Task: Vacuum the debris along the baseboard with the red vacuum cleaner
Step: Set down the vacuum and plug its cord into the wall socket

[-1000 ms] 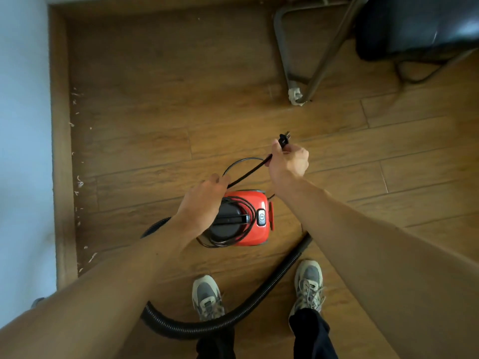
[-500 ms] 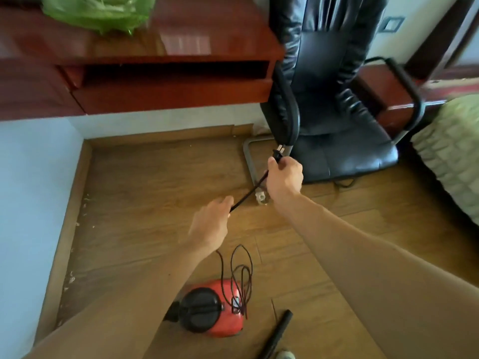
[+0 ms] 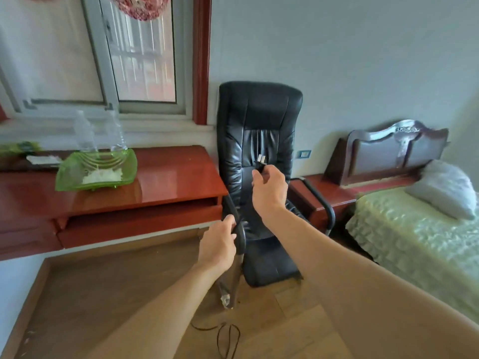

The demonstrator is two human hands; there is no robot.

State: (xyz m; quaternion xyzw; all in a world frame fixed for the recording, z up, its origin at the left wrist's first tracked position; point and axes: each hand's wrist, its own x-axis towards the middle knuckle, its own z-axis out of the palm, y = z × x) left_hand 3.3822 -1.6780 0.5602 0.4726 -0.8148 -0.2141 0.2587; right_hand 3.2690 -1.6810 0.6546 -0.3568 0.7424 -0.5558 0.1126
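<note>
My right hand [image 3: 269, 189] is raised in front of the black chair and pinches the black plug [image 3: 260, 161] of the vacuum's power cord, prongs pointing up. My left hand [image 3: 219, 244] sits lower, in front of the chair's left armrest, with its fingers curled on the cord. The stretch of cord between my hands is lost against the black leather. Loose loops of cord [image 3: 228, 340] lie on the wooden floor below. The red vacuum cleaner is out of view. A few pale specks of debris [image 3: 28, 335] show by the baseboard [image 3: 31, 301] at the lower left.
A black leather chair [image 3: 259, 120] stands straight ahead against the wall. A wall socket [image 3: 303, 153] sits to its right. A red-brown desk [image 3: 166, 177] with a green glass bowl [image 3: 96, 169] is on the left; a nightstand and a bed [image 3: 414, 244] are on the right.
My view has risen from the floor to the wall, and the vacuum has dropped out of frame. Both hands have lifted the cord, the right carrying the plug up in front of the chair back.
</note>
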